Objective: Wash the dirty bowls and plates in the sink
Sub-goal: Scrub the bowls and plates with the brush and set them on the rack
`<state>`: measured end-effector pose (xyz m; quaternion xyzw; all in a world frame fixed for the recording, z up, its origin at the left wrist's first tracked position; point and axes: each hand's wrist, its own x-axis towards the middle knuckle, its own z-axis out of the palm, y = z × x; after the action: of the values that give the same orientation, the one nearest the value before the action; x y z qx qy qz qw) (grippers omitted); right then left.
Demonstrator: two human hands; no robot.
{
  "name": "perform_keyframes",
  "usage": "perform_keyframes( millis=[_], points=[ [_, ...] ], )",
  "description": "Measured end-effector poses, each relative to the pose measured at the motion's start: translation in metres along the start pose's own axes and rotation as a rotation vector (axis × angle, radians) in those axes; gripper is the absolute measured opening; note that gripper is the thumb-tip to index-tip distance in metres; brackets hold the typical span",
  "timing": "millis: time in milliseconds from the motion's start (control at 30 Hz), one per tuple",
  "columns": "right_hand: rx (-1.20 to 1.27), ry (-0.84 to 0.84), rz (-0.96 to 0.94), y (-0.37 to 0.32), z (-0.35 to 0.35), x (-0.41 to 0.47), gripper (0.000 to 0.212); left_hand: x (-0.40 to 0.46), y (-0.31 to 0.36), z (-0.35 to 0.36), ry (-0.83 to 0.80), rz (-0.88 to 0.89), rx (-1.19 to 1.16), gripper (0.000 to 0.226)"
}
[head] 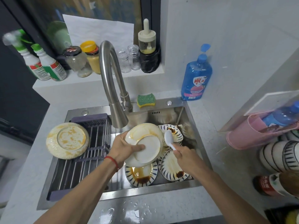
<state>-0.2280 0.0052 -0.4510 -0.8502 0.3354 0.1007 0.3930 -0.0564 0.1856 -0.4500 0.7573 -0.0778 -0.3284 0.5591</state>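
My left hand (124,147) grips a white plate (145,144) with orange smears, tilted above the steel sink (191,120), thumb across its face. My right hand (184,155) holds a white plastic spoon (169,139) by its handle, beside the plate's right edge. Under them lie several striped-rim plates with brown sauce, one at the front (140,174), one to the right (173,168), one at the back (174,131). Another orange-stained plate (67,140) sits on the dark drying rack (90,143) over the sink's left half.
The steel faucet (113,88) arches over the sink. A green-yellow sponge (146,100) lies on the back ledge, a blue soap bottle (196,76) at the right corner. Jars and spray bottles line the sill. Stacked striped bowls (279,156) and a pink holder (252,131) stand right.
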Motion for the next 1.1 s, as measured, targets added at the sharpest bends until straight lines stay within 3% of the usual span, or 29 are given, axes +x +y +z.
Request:
perform_keyframes(
  millis=[167, 800, 1100],
  points=[
    [0.134, 0.02, -0.045, 0.002, -0.001, -0.004, 0.043, 0.008, 0.002, -0.006, 0.002, -0.063, -0.146, 0.057],
    [-0.005, -0.044, -0.037, 0.014, 0.007, -0.02, 0.042, -0.003, -0.025, 0.006, 0.044, -0.239, -0.527, 0.069],
    [-0.093, 0.029, -0.039, 0.013, 0.006, -0.027, 0.044, -0.003, -0.026, 0.012, 0.084, -0.332, -0.618, 0.065]
  ],
)
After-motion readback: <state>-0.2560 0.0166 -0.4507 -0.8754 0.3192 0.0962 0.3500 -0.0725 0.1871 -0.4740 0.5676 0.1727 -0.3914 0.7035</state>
